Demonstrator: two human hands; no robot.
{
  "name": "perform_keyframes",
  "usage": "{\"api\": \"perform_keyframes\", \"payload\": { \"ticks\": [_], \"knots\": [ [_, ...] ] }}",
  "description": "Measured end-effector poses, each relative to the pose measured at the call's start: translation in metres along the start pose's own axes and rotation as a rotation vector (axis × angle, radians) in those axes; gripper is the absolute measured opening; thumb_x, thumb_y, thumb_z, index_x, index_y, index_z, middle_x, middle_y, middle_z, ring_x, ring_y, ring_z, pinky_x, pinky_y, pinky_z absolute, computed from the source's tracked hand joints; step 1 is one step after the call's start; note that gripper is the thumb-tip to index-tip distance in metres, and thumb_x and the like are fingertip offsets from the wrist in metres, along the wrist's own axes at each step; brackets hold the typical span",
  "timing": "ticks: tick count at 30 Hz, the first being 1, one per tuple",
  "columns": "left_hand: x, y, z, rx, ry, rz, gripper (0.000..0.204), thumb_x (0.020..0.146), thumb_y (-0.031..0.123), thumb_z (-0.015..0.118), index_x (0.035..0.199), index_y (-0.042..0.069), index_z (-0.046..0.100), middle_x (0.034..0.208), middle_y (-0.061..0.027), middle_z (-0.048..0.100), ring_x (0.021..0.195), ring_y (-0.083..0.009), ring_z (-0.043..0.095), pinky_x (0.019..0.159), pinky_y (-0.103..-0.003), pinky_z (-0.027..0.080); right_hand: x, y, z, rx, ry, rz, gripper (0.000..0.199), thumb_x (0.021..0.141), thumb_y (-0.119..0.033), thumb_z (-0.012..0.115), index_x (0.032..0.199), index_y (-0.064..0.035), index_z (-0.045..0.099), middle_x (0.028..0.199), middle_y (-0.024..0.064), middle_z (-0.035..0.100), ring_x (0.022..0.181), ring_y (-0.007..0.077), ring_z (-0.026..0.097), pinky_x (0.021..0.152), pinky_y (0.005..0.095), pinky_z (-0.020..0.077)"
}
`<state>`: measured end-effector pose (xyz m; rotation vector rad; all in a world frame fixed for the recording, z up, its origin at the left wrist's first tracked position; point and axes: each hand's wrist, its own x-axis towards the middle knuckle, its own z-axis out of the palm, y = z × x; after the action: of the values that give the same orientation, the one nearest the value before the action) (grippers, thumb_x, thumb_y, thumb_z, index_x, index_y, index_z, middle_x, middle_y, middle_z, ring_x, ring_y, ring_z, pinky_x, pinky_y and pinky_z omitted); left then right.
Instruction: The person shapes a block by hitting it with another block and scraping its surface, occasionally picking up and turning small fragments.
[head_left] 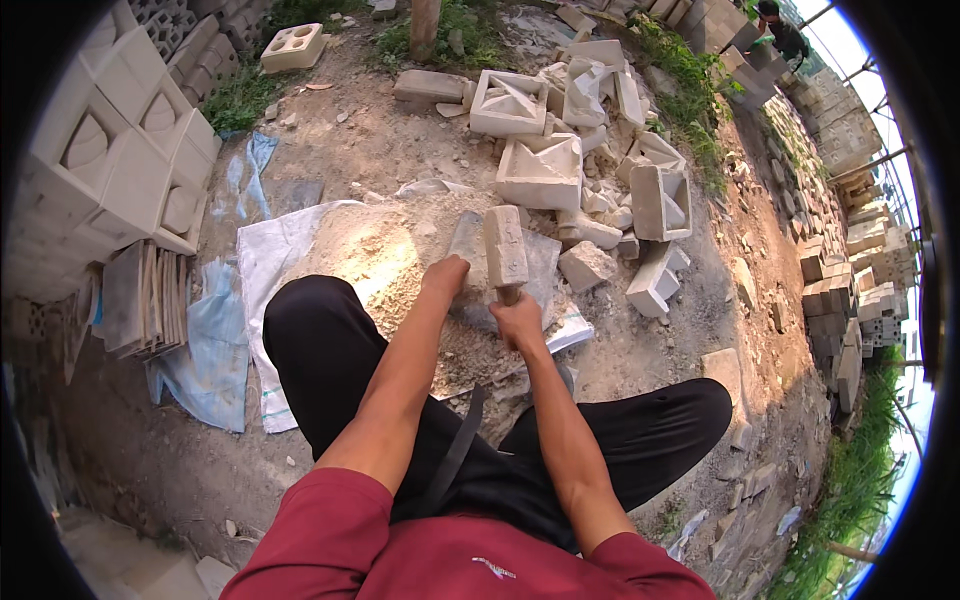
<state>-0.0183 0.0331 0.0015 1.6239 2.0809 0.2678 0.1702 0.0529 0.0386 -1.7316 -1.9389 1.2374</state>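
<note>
My right hand [517, 322] is closed round the short handle of a mallet [506, 246], whose blocky, dust-coated head points away from me. To its left, my left hand [446, 276] is closed on a flat grey bar [466, 236]; its exact kind is unclear. Both hands are over a heap of pale crumbled rubble [345, 245] between my bent knees. Under the heap spreads a white woven sack [272, 262]. A grey sheet [541, 262] lies just beyond the mallet. The bar's lower end is hidden by my left hand.
Broken patterned blocks [540, 170] are piled ahead to the right. Stacked pale blocks [120, 150] stand at left beside upright boards [160, 305] and a blue sheet [212, 350]. A post [424, 30] rises at the far side. Another person [780, 35] is at far right.
</note>
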Motion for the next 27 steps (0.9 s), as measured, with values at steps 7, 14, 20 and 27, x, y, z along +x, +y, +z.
{"api": "perform_keyframes", "payload": {
  "ticks": [7,14,20,27],
  "knots": [
    [-0.007,0.013,-0.012,0.094,0.004,0.008,0.019,0.073,0.01,0.066,0.092,0.006,0.067,0.098,-0.0179,0.065,0.095,-0.0341,0.064,0.081,-0.043,0.054,0.008,0.038,0.008,-0.133,0.019,0.026,0.04,0.068,-0.025,0.072,0.093,0.0058,0.066,0.074,0.019,0.069,0.065,0.0284,0.069,0.062,0.0385,0.0537],
    [-0.012,0.001,-0.006,0.064,-0.053,-0.075,0.022,0.072,0.013,0.071,0.093,0.005,0.069,0.103,-0.0168,0.065,0.096,-0.0339,0.065,0.081,-0.042,0.055,-0.014,-0.027,-0.001,0.15,0.107,-0.104,0.04,0.068,-0.025,0.072,0.094,0.0051,0.066,0.086,0.0235,0.069,0.079,0.0345,0.068,0.071,0.0405,0.0532],
    [0.001,0.015,-0.015,0.06,-0.075,-0.13,0.023,0.072,0.011,0.074,0.094,0.004,0.07,0.103,-0.0159,0.066,0.097,-0.0331,0.065,0.081,-0.041,0.055,-0.013,0.025,0.008,-0.136,-0.049,0.068,0.042,0.068,-0.026,0.071,0.095,0.0052,0.066,0.088,0.0239,0.069,0.086,0.0369,0.068,0.075,0.0411,0.0521],
    [-0.001,0.012,-0.012,0.122,-0.069,-0.083,0.02,0.072,0.009,0.073,0.091,0.006,0.071,0.102,-0.0147,0.066,0.094,-0.0318,0.067,0.079,-0.041,0.056,0.001,-0.005,0.002,0.183,0.067,0.03,0.046,0.066,-0.029,0.073,0.096,0.0051,0.065,0.086,0.0216,0.069,0.084,0.0346,0.068,0.075,0.0393,0.0525]
  ]
}}
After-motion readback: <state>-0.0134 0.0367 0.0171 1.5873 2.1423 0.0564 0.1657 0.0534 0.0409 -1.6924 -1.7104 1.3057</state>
